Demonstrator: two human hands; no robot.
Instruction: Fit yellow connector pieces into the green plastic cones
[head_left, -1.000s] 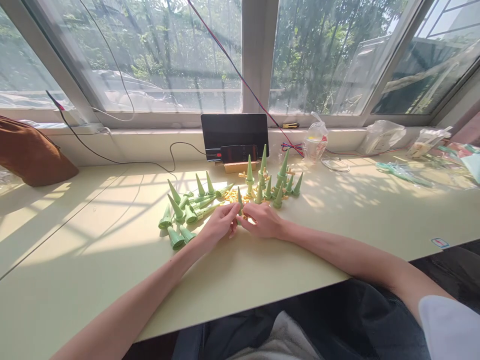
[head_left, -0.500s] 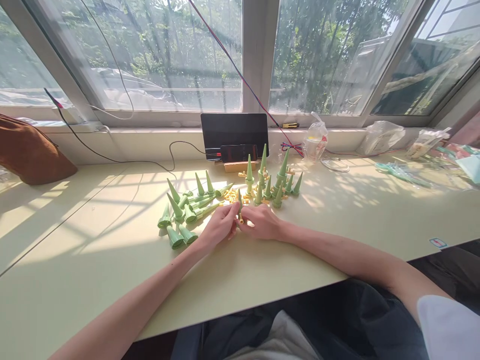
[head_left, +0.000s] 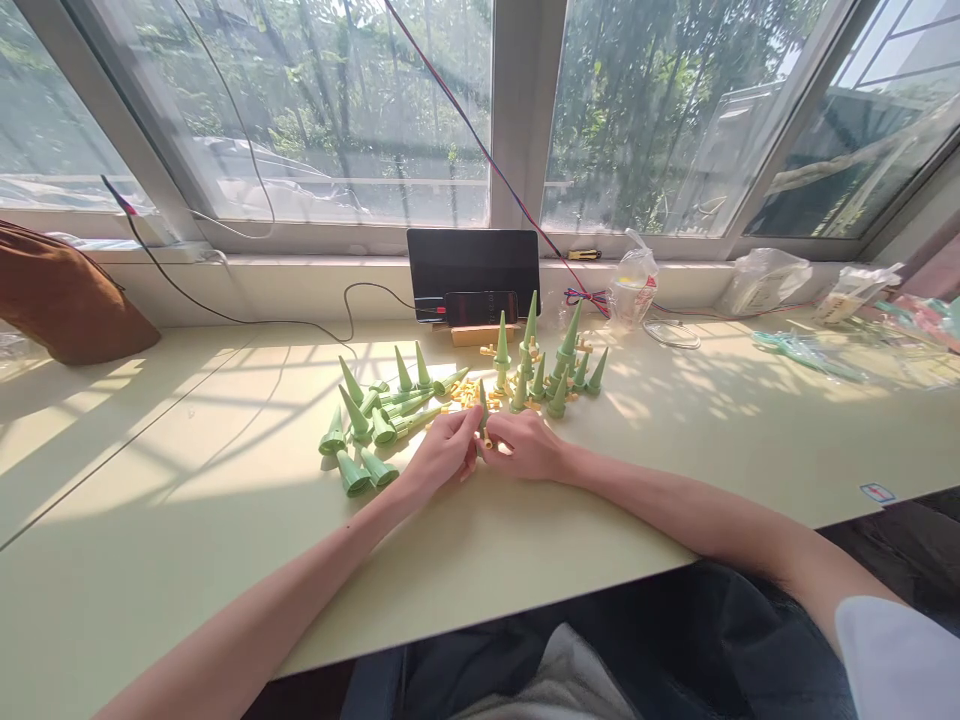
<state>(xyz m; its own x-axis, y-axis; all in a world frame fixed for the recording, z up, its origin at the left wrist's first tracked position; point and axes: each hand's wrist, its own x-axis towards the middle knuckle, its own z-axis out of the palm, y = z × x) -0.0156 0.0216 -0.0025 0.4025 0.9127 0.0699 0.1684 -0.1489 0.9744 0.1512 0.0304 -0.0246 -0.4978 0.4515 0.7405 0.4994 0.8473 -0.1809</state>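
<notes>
In the middle of the table, my left hand and my right hand meet around one green plastic spike, its tip pointing up. A small yellow valve piece sticks out from its lower part between my fingers. Both hands are closed on the spike; their fingertips are partly hidden. Just beyond lies a pile of small yellow pieces. On the left are several loose green spikes, some lying, some upright. To the right several green spikes stand upright, some with yellow pieces attached.
A black tablet leans at the back, a phone in front of it on a small wooden stand. Plastic bags and bundled cables lie along the window ledge. A brown bag stands at far left.
The whole view has shifted slightly. Both hands keep nearly the same grip on the spike, with the yellow piece still showing between the fingers.
</notes>
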